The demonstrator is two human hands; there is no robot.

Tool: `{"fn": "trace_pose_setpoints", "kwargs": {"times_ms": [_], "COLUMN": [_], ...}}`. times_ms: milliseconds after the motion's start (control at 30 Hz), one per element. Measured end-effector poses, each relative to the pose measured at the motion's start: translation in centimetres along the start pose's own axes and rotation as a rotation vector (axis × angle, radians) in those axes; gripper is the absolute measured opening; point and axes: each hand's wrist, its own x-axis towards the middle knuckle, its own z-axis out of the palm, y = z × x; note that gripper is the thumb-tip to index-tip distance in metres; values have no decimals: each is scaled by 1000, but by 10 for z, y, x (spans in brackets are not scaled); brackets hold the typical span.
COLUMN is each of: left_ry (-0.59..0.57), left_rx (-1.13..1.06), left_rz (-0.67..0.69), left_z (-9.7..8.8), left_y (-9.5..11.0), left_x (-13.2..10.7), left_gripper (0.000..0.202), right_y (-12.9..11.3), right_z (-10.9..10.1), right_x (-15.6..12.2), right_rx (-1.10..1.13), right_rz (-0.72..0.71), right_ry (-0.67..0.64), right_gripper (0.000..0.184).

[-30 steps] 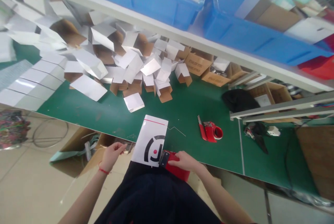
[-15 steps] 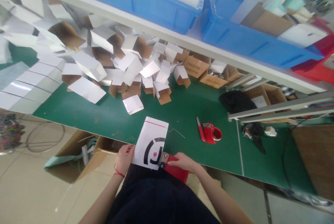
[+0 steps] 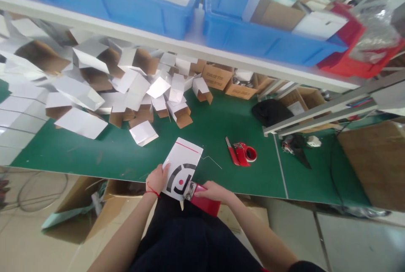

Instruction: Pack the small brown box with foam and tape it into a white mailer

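Note:
A white flat package [image 3: 185, 157] with a black ring mark and a red dot lies at the near edge of the green table [image 3: 240, 179]. My left hand [image 3: 157, 178] presses on the package's left edge, fingers curled over it. My right hand [image 3: 211, 190] grips a red tape dispenser [image 3: 202, 199], whose metal head touches the package's near corner.
A heap of white and brown folded cartons [image 3: 126, 90] covers the table's left and back. A second red tape dispenser [image 3: 242, 154] lies to the right, with a black cloth [image 3: 272, 112] beyond it. Blue bins [image 3: 253, 37] sit on a shelf overhead. Cardboard boxes [image 3: 104, 204] stand on the floor below.
My left hand has moved right from beside the table edge onto the package's left side. The right hand stays with the dispenser at the package's corner. The view shifted right.

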Motion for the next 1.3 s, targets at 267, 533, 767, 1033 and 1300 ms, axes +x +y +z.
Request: {"fn": "trace_pose_setpoints", "kwargs": {"times_ms": [267, 533, 767, 1033, 1300], "left_ry": [-56, -66, -63, -112, 51], "left_rx": [57, 25, -111, -359, -251], "left_rz": [-22, 9, 22, 3, 18], "left_z": [-5, -4, -7, -29, -73], "left_y": [-2, -10, -22, -55, -76], "left_x": [9, 20, 29, 55, 71], "left_gripper": [64, 64, 63, 70, 40], "right_y": [62, 33, 18, -36, -146], "right_z": [6, 16, 4, 0, -10], "right_x": [-25, 41, 59, 49, 50], "right_rx": [-18, 6, -58, -87, -64], "right_rz": [48, 193, 151, 93, 88], "right_ry": [28, -34, -66, -42, -17], "right_gripper": [36, 51, 51, 53, 51]}}
